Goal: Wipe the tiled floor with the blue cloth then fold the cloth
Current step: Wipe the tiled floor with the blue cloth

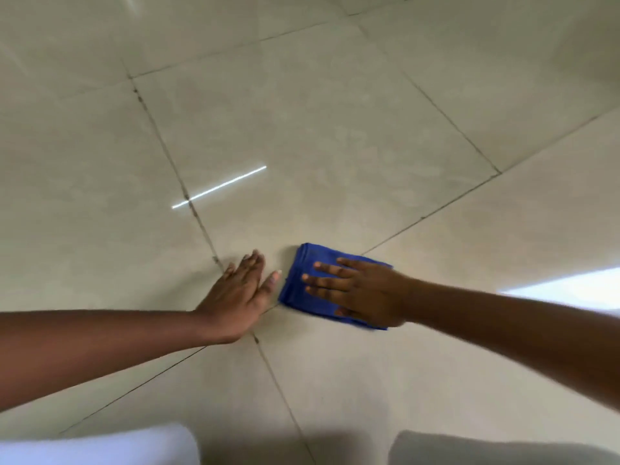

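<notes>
The blue cloth (308, 280) lay on the tiled floor (318, 135) as a compact, multi-layer rectangle, positioned at roughly the 6 o'clock side of the largest visible tile and overlapping the grout line (432, 209) that ran away toward 2 o'clock. The right hand (355, 292) rested palm-down on top of it, fingers extended and slightly spread, pointing toward 9 o'clock; nothing was pinched or enclosed, and the hand covered the cloth's 3 o'clock half. The left hand (240, 292) lay just beside the cloth at its 9 o'clock side, flat on the floor with fingers straight and held together and the thumb angled toward the cloth edge; whether the thumb tip touched the fabric could not be determined. Stacked layer edges showed along the cloth's 9 o'clock side, which indicated soft, light, pliable material that would offer no stiffness of its own and would bunch if pushed from one corner. The glossy tile, which carried a bright reflected streak (219, 186), was judged low in friction, so the cloth would slide readily under downward palm pressure. For wiping, broad flat contact over the centre was judged the appropriate hold. For folding, the corners or the free layered edge at 9 o'clock were judged the appropriate pinch points, with the opposite hand pinning the remainder flat.
</notes>
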